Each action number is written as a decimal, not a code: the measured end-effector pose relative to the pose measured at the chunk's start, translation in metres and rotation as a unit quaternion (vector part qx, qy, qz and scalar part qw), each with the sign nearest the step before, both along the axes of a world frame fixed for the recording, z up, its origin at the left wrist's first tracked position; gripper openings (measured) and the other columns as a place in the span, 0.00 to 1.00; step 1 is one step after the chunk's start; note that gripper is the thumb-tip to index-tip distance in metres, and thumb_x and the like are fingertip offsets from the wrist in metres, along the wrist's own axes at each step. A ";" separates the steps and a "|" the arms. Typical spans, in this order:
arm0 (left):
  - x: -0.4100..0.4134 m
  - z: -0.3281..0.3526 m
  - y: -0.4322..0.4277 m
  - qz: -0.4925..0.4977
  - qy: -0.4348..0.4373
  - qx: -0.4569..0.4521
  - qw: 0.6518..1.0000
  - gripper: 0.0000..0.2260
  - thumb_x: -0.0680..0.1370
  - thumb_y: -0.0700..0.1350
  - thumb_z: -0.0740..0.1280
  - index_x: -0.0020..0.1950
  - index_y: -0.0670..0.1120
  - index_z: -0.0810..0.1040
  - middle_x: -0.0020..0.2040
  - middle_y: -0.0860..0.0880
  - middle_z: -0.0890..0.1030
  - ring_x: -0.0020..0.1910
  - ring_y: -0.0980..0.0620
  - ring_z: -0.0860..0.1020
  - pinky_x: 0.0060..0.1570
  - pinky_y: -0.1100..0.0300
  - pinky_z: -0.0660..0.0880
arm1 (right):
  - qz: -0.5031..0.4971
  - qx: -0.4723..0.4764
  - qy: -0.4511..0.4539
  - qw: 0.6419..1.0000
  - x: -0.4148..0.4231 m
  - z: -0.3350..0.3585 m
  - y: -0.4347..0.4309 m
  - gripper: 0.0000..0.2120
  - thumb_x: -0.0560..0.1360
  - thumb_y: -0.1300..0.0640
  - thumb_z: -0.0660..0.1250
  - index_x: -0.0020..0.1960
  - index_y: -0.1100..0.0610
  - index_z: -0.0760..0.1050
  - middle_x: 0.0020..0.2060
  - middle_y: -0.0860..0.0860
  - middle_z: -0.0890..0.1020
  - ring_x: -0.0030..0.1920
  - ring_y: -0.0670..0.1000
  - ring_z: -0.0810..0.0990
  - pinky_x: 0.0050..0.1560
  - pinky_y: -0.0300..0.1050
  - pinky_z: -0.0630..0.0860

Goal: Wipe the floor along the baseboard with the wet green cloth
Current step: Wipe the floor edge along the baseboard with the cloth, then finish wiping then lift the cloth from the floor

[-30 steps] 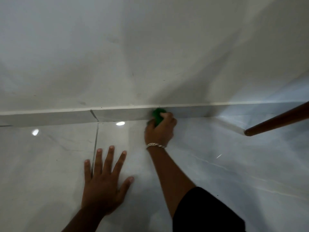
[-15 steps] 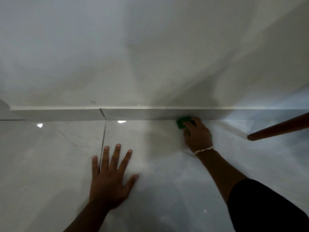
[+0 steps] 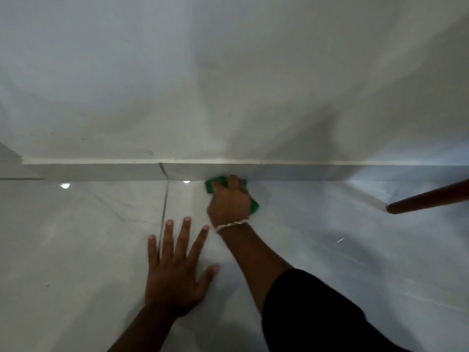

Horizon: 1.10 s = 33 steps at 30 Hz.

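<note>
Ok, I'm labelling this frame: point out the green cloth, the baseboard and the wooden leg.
green cloth [image 3: 212, 185], head view, left corner.
baseboard [image 3: 101, 172], head view, face.
wooden leg [image 3: 429, 199], head view, shaft.

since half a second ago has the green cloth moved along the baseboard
Yes. The green cloth under the right hand slid left, closer to the baseboard joint and away from the wooden pole.

The right hand [image 3: 229, 200] covers most of the green cloth [image 3: 212, 185]. The brown stick [image 3: 429, 199] runs off the edge.
</note>
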<state>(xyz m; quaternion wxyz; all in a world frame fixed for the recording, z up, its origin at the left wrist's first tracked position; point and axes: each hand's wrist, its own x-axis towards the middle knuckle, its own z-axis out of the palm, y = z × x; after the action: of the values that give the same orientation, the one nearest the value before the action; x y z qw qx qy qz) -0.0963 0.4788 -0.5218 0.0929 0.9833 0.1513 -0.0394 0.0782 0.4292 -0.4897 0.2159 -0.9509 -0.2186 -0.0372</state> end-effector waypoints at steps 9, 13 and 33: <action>0.008 0.004 0.003 0.036 0.055 -0.053 0.996 0.33 0.77 0.68 0.48 0.81 0.59 0.52 0.83 0.47 0.49 0.81 0.40 0.46 0.76 0.34 0.46 | 0.016 0.250 0.291 0.923 0.013 0.063 -0.065 0.12 0.71 0.61 0.71 0.54 0.55 0.83 0.40 0.54 0.86 0.36 0.48 0.84 0.38 0.43 0.83; 0.039 0.105 -0.018 0.236 0.042 -0.543 0.805 0.38 0.77 0.72 0.47 0.75 0.46 0.68 0.72 0.44 0.72 0.70 0.44 0.70 0.73 0.43 0.61 | 0.018 0.290 0.281 0.915 -0.034 0.106 -0.103 0.11 0.69 0.58 0.72 0.52 0.53 0.82 0.42 0.54 0.85 0.37 0.49 0.85 0.38 0.45 0.83; -0.017 0.768 -0.212 0.257 0.001 -0.770 0.584 0.12 0.79 0.31 0.63 0.59 0.40 0.80 0.50 0.43 0.87 0.51 0.42 0.83 0.41 0.48 0.84 | -0.164 0.401 0.465 0.772 -0.145 0.748 -0.341 0.14 0.69 0.65 0.75 0.54 0.62 0.79 0.43 0.57 0.86 0.42 0.55 0.86 0.43 0.51 0.83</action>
<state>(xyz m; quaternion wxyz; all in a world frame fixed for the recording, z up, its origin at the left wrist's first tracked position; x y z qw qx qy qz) -0.1136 0.2664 0.2463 0.8215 0.4636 0.3110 -0.1164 -0.0666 0.0878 0.2587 0.6437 -0.7006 0.1022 0.2903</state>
